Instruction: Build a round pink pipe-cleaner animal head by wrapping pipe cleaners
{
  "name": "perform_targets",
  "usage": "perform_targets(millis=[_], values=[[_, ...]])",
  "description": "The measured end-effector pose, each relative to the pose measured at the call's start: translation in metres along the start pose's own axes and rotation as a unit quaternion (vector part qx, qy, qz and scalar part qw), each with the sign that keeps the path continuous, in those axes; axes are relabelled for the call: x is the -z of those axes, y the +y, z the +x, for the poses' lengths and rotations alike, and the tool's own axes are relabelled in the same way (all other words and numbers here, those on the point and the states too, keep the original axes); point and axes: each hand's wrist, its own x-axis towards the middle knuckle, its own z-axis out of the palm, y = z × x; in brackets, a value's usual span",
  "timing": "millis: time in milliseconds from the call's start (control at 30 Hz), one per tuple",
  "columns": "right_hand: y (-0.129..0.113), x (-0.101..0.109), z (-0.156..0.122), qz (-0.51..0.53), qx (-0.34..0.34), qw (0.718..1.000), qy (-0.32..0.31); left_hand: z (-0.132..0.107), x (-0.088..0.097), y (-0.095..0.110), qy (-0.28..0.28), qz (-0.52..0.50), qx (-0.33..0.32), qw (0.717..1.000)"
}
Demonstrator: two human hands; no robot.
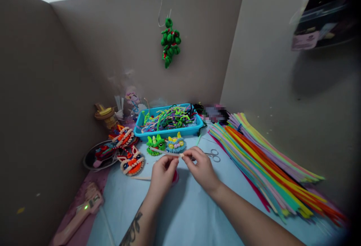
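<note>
My left hand [162, 172] and my right hand [203, 169] meet over the middle of the table, both closed in a pinch. Between the fingertips is a cream pipe cleaner [160, 151], its small bent end where the two hands meet and a pale length running off to the left. Another cream length [141, 178] pokes out beside my left wrist. Partly hidden under my left hand lies a round red-pink thing [176, 178]. Scissors [216, 155] lie just beyond my right hand. Ahead sit a green animal head [155, 146] and a blue one [176, 145] of pipe cleaner.
A blue tray [146, 135] of pipe cleaner scraps stands at the back. Long coloured pipe cleaners [262, 163] lie in bundles on the right. Orange-and-cream animal heads [132, 163] and a dark bowl [93, 165] are left. A glue gun [87, 208] with a lit green light lies front left.
</note>
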Motion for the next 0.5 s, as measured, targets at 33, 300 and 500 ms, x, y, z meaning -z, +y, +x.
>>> perform_targets(millis=[33, 300, 500], values=[[0.0008, 0.0001, -0.0005, -0.007, 0.015, 1.000, 0.004, 0.0002, -0.0004, -0.0003, 0.000, -0.009, 0.010, 1.000], [0.0051, -0.0005, -0.0057, -0.087, 0.085, 0.992, 0.021, 0.0008, -0.0040, 0.0031, 0.005, -0.062, 0.087, 0.994], [0.0041, -0.0050, -0.0081, -0.090, 0.081, 0.992, 0.021, 0.0012, -0.0043, -0.0015, 0.041, -0.047, 0.048, 0.997]])
